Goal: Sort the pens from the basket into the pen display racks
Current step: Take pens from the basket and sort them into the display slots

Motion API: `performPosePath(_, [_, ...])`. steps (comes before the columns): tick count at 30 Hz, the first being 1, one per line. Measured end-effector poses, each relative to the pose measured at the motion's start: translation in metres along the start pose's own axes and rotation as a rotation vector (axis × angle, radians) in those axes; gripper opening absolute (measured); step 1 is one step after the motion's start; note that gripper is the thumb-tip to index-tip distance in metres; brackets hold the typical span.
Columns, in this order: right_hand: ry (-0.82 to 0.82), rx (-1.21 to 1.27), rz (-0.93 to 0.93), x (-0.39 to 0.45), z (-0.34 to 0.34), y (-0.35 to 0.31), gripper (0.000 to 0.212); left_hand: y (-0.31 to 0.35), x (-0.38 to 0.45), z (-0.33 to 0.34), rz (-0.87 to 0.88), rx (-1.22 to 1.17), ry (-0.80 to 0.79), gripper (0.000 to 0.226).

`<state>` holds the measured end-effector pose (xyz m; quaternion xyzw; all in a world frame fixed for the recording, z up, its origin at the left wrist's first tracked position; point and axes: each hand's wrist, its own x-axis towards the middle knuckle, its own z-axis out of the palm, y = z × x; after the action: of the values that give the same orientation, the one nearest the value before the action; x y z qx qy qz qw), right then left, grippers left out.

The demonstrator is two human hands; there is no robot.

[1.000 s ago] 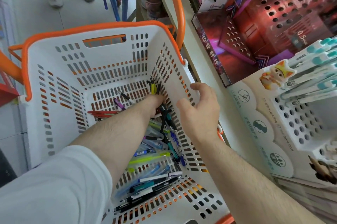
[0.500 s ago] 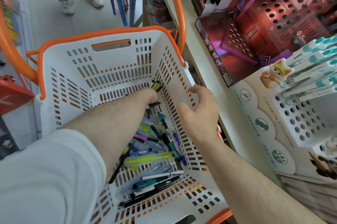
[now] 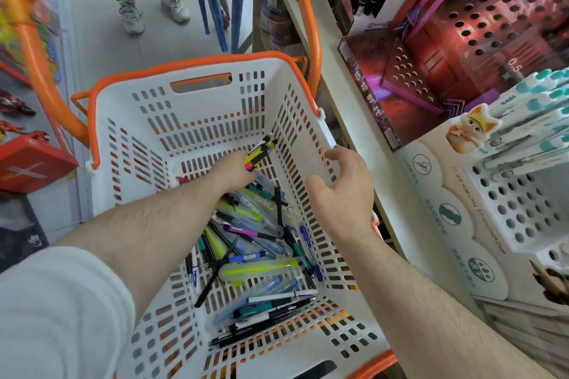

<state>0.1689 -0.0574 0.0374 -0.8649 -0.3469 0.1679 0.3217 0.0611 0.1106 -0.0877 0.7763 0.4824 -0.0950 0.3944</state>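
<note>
Left hand (image 3: 237,172) lifted one yellow-black pen (image 3: 260,153), right hand (image 3: 341,190) hovering; one basket (image 3: 197,107)

Basket (image 3: 212,107): white slotted plastic, orange rim, upright, orange handle raised.

Left hand (image 3: 237,170) reaches deep inside toward the far wall and grips a yellow-and-black pen (image 3: 260,152) with a pink end. The pen is tilted, its dark tip pointing up and away beyond the fingers and its pink end nearest the grip.

Loose pens (image 3: 255,258): a mixed heap lying flat and crisscrossed on the basket floor, starting just behind the grip and running back under the forearm. Blue, teal, black, magenta and lime-yellow barrels.

Display racks: white perforated rack (image 3: 520,209) well to the right of the grip, teal-capped pens (image 3: 535,101) leaning in it. Red perforated rack (image 3: 480,27) beyond it, far right.
</note>
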Motion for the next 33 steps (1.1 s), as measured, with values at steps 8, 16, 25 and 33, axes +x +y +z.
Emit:
performPosePath(8, [0.012,0.050,0.041,0.001,-0.002,-0.002,0.060,0.027,-0.026,0.002,-0.019,-0.494,0.127,0.022])
performPosePath(16, [0.016,0.075,0.043,0.000,-0.002,-0.001,0.060,0.027,-0.050,0.081,-0.179,-0.672,0.086,0.018])
performPosePath(25, [0.001,0.101,0.028,-0.002,-0.004,-0.004,0.055,0.047,-0.066,0.035,-0.197,-1.051,0.252,0.022])
performPosePath(33, [-0.195,0.983,0.963,-0.040,0.008,-0.013,0.037,0.083,-0.127,-0.028,0.290,-1.201,0.319,0.019])
